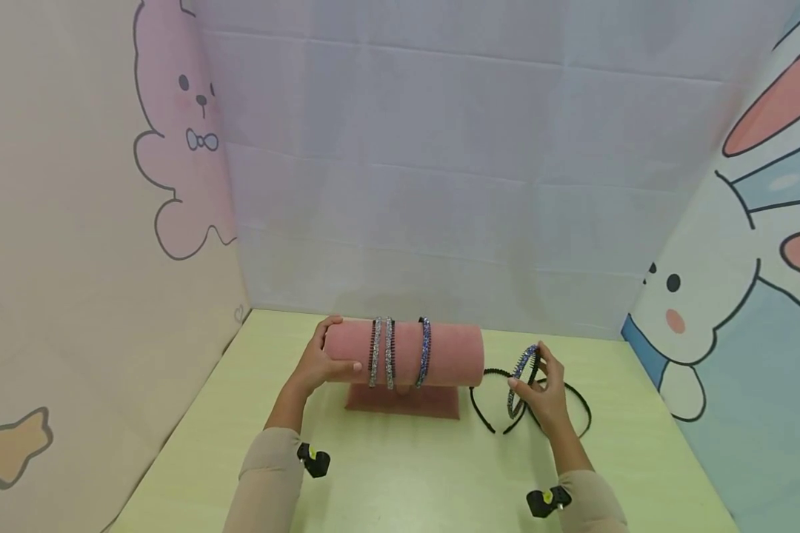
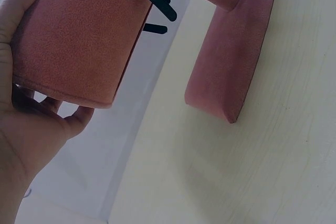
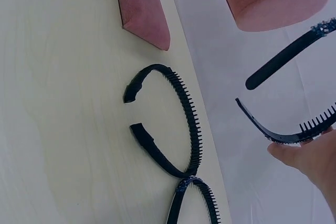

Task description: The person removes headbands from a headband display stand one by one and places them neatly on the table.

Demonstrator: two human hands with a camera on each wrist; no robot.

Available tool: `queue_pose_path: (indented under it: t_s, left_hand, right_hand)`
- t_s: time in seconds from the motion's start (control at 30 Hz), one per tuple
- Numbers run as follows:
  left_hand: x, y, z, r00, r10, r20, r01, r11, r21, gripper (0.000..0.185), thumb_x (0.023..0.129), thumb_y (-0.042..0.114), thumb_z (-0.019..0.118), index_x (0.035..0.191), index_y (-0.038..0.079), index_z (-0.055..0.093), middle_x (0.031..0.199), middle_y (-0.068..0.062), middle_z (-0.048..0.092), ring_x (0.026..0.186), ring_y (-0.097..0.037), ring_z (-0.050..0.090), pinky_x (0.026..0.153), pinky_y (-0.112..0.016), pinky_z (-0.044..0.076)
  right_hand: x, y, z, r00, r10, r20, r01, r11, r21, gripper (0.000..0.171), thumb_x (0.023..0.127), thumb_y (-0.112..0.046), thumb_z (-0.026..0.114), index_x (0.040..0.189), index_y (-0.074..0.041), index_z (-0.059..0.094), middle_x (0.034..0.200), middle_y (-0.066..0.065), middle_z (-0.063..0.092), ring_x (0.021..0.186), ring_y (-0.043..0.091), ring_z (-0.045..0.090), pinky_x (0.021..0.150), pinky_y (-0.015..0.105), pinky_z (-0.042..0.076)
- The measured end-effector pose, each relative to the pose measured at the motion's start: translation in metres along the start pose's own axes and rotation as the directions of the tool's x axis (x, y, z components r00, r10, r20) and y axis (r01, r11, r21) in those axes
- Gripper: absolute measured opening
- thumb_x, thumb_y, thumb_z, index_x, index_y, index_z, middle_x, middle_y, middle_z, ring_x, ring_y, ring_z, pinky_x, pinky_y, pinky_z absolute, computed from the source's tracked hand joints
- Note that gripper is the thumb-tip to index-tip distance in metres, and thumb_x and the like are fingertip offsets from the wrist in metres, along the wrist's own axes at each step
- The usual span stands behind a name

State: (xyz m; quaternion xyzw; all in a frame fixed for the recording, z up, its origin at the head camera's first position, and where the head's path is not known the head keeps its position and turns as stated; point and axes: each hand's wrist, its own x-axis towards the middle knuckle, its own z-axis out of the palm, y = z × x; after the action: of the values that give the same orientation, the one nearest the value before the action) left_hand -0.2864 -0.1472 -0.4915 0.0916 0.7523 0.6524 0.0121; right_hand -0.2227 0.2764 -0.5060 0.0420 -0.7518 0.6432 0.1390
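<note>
A pink padded roll stand (image 1: 456,352) stands on the table with three glittery toothed headbands around it, two silver (image 1: 390,352) and one blue (image 1: 425,352). My left hand (image 1: 318,363) grips the roll's left end, thumb in front and fingers behind, as the left wrist view also shows. To the right of the roll, my right hand (image 1: 548,392) pinches a blue glittery headband (image 3: 286,139) above the table. In the right wrist view its open ends point toward the roll's bare end (image 3: 283,3).
Two more dark headbands lie on the table at the right, one toothed (image 3: 191,124) and another (image 1: 588,411) partly behind my right hand. The stand's pink base (image 1: 407,401) sits under the roll. Printed cloth walls (image 1: 400,185) enclose the table (image 1: 373,481).
</note>
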Motion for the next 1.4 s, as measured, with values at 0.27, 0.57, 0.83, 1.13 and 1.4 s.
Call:
queue_pose_path:
  t_s: [0.27, 0.57, 0.83, 1.13, 1.4]
  left_hand:
    - [-0.001, 0.001, 0.001, 1.0, 0.005, -0.01, -0.005, 1.0, -0.005, 0.1, 0.058, 0.012, 0.09, 0.138, 0.025, 0.032, 0.13, -0.009, 0.041, 0.103, -0.035, 0.052, 0.078, -0.044, 0.048]
    - [-0.001, 0.004, 0.0, 1.0, -0.003, -0.012, 0.003, 1.0, 0.01, 0.097, 0.056, 0.014, 0.091, 0.134, 0.031, 0.035, 0.131, -0.007, 0.04, 0.103, -0.036, 0.052, 0.077, -0.044, 0.048]
    - [-0.001, 0.003, 0.0, 1.0, -0.017, -0.01, 0.017, 1.0, 0.013, 0.101, 0.056, 0.015, 0.091, 0.138, 0.026, 0.033, 0.13, -0.008, 0.041, 0.102, -0.036, 0.052, 0.078, -0.044, 0.048]
    - [-0.001, 0.004, 0.001, 0.999, -0.046, -0.02, 0.046, 0.999, 0.019, 0.099, 0.057, 0.016, 0.091, 0.136, 0.032, 0.033, 0.133, -0.008, 0.04, 0.105, -0.036, 0.051, 0.081, -0.045, 0.047]
    - [-0.001, 0.003, 0.001, 0.999, -0.044, -0.023, 0.044, 0.999, 0.017, 0.102, 0.055, 0.017, 0.091, 0.138, 0.029, 0.032, 0.132, -0.007, 0.041, 0.105, -0.036, 0.051, 0.08, -0.045, 0.048]
  right_hand:
    - [-0.009, 0.001, -0.003, 0.994, 0.06, -0.096, -0.066, 0.996, -0.061, 0.089, 0.081, -0.011, 0.071, 0.15, -0.017, 0.015, 0.148, 0.011, 0.013, 0.127, 0.032, 0.021, 0.1, 0.052, 0.026]
    - [-0.022, 0.009, -0.009, 0.978, 0.095, -0.186, -0.12, 0.984, -0.128, 0.094, 0.078, -0.02, 0.076, 0.149, -0.018, 0.015, 0.149, 0.01, 0.014, 0.132, 0.031, 0.017, 0.101, 0.054, 0.022]
    - [-0.031, 0.014, -0.021, 0.962, 0.122, -0.245, -0.16, 0.977, -0.143, 0.096, 0.077, -0.021, 0.077, 0.149, -0.015, 0.015, 0.15, 0.011, 0.009, 0.136, 0.03, 0.008, 0.104, 0.055, 0.016]
    - [-0.039, 0.024, -0.04, 0.951, 0.135, -0.279, -0.213, 0.939, -0.27, 0.099, 0.077, -0.029, 0.076, 0.15, -0.015, 0.012, 0.15, 0.018, 0.006, 0.135, 0.036, 0.002, 0.1, 0.062, 0.013]
    - [-0.042, 0.038, -0.057, 0.934, 0.164, -0.316, -0.266, 0.911, -0.314, 0.101, 0.077, -0.034, 0.076, 0.15, -0.014, 0.01, 0.149, 0.02, 0.005, 0.133, 0.04, 0.001, 0.096, 0.067, 0.017]
